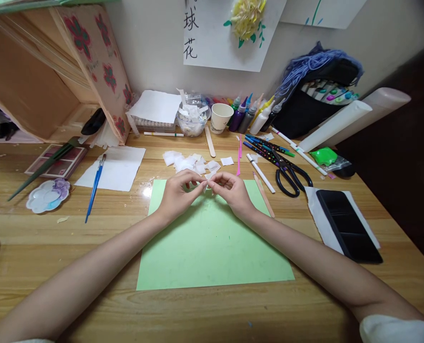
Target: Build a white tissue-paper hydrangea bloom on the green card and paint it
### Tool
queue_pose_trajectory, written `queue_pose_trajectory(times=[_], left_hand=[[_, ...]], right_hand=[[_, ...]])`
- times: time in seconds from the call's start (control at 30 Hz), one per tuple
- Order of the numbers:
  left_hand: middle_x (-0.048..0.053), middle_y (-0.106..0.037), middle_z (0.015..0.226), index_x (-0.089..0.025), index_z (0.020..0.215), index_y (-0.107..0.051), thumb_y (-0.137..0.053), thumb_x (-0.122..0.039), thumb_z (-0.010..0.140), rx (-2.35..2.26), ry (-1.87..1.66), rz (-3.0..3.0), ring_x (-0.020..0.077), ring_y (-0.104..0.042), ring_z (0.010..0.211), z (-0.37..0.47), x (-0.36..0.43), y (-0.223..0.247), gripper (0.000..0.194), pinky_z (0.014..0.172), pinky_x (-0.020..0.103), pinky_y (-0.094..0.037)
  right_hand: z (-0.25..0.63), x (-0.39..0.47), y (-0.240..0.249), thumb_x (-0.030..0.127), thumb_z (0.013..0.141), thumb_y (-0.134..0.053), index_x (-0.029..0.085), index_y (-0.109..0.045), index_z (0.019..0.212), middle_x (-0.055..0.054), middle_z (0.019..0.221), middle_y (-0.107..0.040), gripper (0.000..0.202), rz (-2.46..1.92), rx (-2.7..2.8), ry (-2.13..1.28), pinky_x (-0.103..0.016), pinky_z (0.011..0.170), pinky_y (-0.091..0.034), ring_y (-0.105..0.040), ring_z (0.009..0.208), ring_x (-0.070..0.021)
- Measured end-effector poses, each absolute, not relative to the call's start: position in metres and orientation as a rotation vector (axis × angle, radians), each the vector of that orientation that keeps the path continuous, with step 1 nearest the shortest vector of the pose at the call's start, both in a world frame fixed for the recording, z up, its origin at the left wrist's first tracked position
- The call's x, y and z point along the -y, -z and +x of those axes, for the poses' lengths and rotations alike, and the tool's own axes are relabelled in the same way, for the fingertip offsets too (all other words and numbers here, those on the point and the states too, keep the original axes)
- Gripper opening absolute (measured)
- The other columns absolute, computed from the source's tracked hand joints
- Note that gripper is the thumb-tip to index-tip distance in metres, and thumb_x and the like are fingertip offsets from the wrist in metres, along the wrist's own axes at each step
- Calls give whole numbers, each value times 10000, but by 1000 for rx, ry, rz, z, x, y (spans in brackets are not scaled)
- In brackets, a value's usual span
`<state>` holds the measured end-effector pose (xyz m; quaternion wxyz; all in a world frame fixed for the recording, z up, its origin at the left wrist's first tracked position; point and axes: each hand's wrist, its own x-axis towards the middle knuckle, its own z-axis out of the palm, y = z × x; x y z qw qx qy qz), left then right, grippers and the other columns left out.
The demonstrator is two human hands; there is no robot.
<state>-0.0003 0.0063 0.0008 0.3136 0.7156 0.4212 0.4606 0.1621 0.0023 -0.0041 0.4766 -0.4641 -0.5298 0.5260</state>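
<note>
My left hand (pixel 182 193) and my right hand (pixel 231 193) meet above the top edge of a green sheet (pixel 215 247). Both are closed in a pinch, thumb against fingers, on a small piece of white paper (pixel 206 186) between their fingertips. Much of that piece is hidden by the fingers. Just beyond my hands lies a loose pile of small white paper pieces (pixel 188 162), with a single square piece (pixel 227 161) to its right.
Behind stand a paper cup (pixel 221 117), a bowl of scraps (pixel 192 121) and paint bottles (pixel 237 116). Black scissors (pixel 288 176), markers and a pencil (pixel 263 195) lie right; a black case (pixel 347 224) is further right. Left are brushes (pixel 96 187) and a palette (pixel 47 195).
</note>
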Motion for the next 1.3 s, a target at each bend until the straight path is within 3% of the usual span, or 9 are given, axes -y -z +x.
queue_pose_trajectory(times=[1.3], left_hand=[[10,-663,674,-176,694,-668,-671,-206,743,-1173,-1311,1867,111,-518,596,1,-4,-2,57,556,247,-406]], right_hand=[[163,0,4,312,697,-710,157,-640,709,-14,700,-637,171,-1100,1340,-1328,-226,593,-472,-567,621,-95]])
